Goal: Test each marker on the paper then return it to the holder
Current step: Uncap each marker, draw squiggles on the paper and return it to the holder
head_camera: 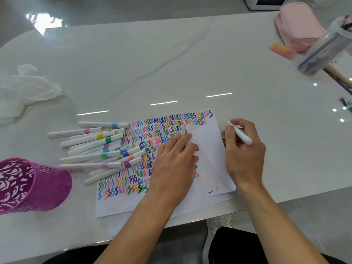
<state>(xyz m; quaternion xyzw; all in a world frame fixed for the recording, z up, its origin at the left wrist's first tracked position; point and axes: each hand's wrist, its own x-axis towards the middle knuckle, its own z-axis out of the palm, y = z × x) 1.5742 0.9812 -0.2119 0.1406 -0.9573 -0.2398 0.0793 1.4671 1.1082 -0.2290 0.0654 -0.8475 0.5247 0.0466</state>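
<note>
Along the near edge of the white marble table (171, 63) lies a sheet of paper (209, 149), its left and far parts covered with rows of coloured squiggles and its right part mostly bare. The left hand (175, 162) rests palm down on the middle of the sheet, fingers curled over a small white piece (196, 153) that peeks out beneath the fingertips; what the piece is cannot be told. The right hand (243, 155) sits at the right edge of the paper, thumb and curled fingers clenched around a white marker (242, 134). The marker crosses the top of that hand at a slant, one end jutting out past the thumb toward the far left and the other sticking out to the right over the knuckles, all of it just off the sheet's right edge. Near the table's front left corner a purple cut-out holder (38, 183) lies on its side, mouth to the left. Between it and the paper sprawls a pile of markers (99, 147) with coloured bands, some overlapping the sheet's left edge. A crumpled white tissue (24, 86) sits at the left edge, and a pink pouch (299, 29) and a clear jar (327, 46) of pens sit at the far right corner.
</note>
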